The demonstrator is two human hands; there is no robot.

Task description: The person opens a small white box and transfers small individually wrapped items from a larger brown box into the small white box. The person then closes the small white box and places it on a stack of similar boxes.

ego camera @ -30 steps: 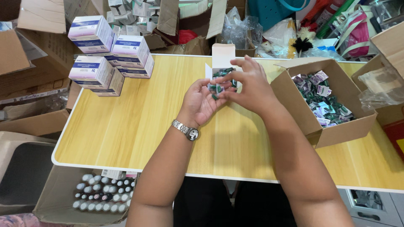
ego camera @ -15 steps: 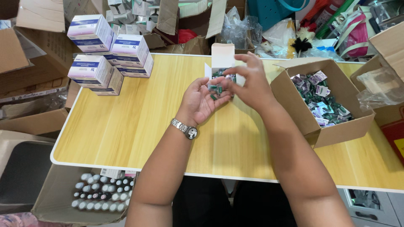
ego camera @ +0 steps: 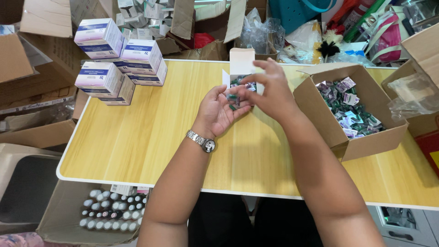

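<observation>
- Fingers of the right hand (ego camera: 270, 93) pinch together over the cupped left palm, seemingly on one small green vial, though the grip is too small to tell for sure.
- Left hand (ego camera: 218, 110) lies palm up, fingers half curled, cradling a few small green vials (ego camera: 233, 99).
- Just beyond both hands stands a small open white carton (ego camera: 241, 66) with more vials.
- Right of it sits a cardboard box (ego camera: 320, 107) of loose vials on the tabletop (ego camera: 137, 137).
- Far left, stacked white-and-purple boxes (ego camera: 116, 59).

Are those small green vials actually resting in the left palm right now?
Touching. The head view shows the small green vials lying in the cupped left hand, with no gap beneath them.
</observation>
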